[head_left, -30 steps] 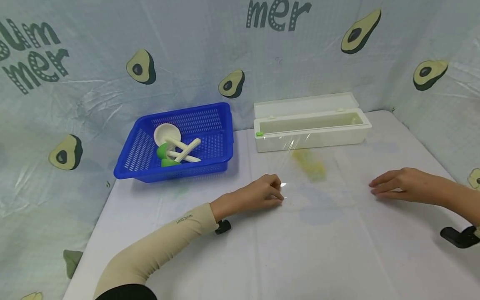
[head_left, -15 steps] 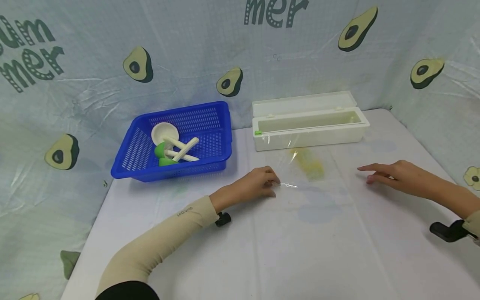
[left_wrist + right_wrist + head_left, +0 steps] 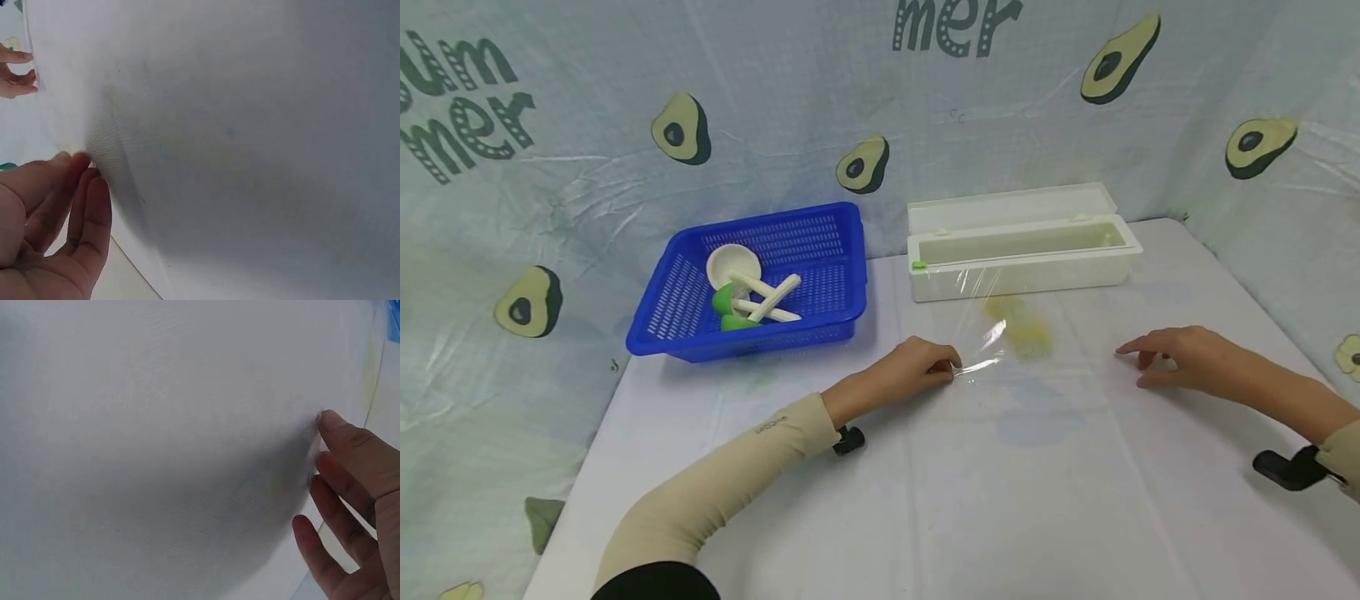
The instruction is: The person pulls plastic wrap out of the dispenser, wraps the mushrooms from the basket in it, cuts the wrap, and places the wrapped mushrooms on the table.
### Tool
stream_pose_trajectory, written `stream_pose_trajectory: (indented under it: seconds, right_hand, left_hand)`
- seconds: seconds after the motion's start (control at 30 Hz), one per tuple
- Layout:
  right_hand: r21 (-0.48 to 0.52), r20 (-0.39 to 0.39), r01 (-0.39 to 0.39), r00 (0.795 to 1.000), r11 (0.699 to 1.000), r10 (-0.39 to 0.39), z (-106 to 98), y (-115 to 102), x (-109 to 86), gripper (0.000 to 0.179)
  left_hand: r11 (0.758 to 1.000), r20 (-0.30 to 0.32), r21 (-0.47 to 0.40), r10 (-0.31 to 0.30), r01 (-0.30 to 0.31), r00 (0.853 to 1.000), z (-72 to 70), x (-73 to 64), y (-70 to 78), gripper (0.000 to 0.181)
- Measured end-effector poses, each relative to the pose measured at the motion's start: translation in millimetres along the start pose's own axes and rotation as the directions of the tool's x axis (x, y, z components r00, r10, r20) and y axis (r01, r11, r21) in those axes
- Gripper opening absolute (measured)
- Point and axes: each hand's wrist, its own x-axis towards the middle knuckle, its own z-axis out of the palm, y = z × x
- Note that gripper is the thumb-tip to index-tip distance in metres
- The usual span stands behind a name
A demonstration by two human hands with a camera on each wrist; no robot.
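A sheet of clear cling film (image 3: pixel 992 337) stretches forward from the long white cling film dispenser box (image 3: pixel 1022 281), with bright creases near its left corner. My left hand (image 3: pixel 895 379) pinches that corner between thumb and fingers, low over the white table. In the left wrist view, the fingertips (image 3: pixel 81 159) meet at the film's edge. My right hand (image 3: pixel 1195 358) hovers past the film's right side, thumb and fingers parted and bent a little. The right wrist view shows its spread fingers (image 3: pixel 334 506) with faint glints close to the thumb.
A blue perforated basket (image 3: pixel 655 337) at the back left holds white-handled utensils (image 3: pixel 767 300), some with green heads. The dispenser's lid (image 3: pixel 1011 210) is raised against the avocado-print sheet (image 3: pixel 775 83) behind. A small green slider (image 3: pixel 919 266) sits on the box's left end.
My left hand has shifted slightly away from me, lifting the film corner so the creases show more. My right hand has moved left, and its fingers have spread apart.
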Motion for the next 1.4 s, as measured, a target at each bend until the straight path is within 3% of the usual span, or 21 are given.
stream_pose_trajectory:
  seconds: [0.13, 0.3, 0.63, 0.87, 0.97, 1.03, 1.2, 1.4]
  right_hand:
    - [-0.035, -0.093, 0.074, 0.993, 0.997, -0.077, 8, 3, -5.6, 0.048]
    - [-0.128, -0.212, 0.147, 0.962, 0.981, -0.172, 20, 10, -12.8, 0.058]
    - [-0.153, -0.142, 0.103, 0.982, 0.983, -0.125, 17, 11, -21.8, 0.062]
    - [-0.133, -0.103, 0.092, 0.989, 0.987, -0.106, 17, 13, -23.7, 0.062]
    - [-0.109, -0.115, 0.115, 0.985, 0.987, -0.127, 17, 15, -23.9, 0.061]
    - [-0.102, -0.129, 0.131, 0.981, 0.986, -0.144, 18, 16, -23.5, 0.060]
    - [-0.125, -0.129, 0.123, 0.982, 0.985, -0.139, 17, 17, -23.0, 0.060]
    - [-0.146, -0.106, 0.115, 0.986, 0.983, -0.132, 14, 15, -21.4, 0.060]
  left_hand:
    - [0.999, -0.007, 0.022, -0.030, 0.030, 1.000, 1.3, 4.0, 2.2, 0.021]
    - [0.997, 0.011, 0.011, -0.079, 0.079, 0.997, 2.6, 4.4, 2.9, 0.025]
    - [0.995, 0.040, 0.079, -0.058, 0.054, 0.998, 2.4, 1.1, 3.4, 0.022]
    - [0.999, 0.070, 0.050, -0.008, 0.004, 0.998, -7.5, 0.0, -1.8, 0.024]
    - [0.998, 0.074, 0.052, 0.030, -0.034, 0.997, -20.8, -4.1, 2.0, 0.025]
    - [0.997, 0.045, 0.042, 0.061, -0.063, 0.997, -34.7, -9.3, 6.2, 0.023]
    - [0.998, -0.098, -0.002, 0.055, -0.055, 0.994, -77.2, -32.2, 8.9, 0.019]
    - [0.999, -0.234, 0.032, 0.027, -0.020, 0.972, -131.0, -67.9, -4.0, 0.017]
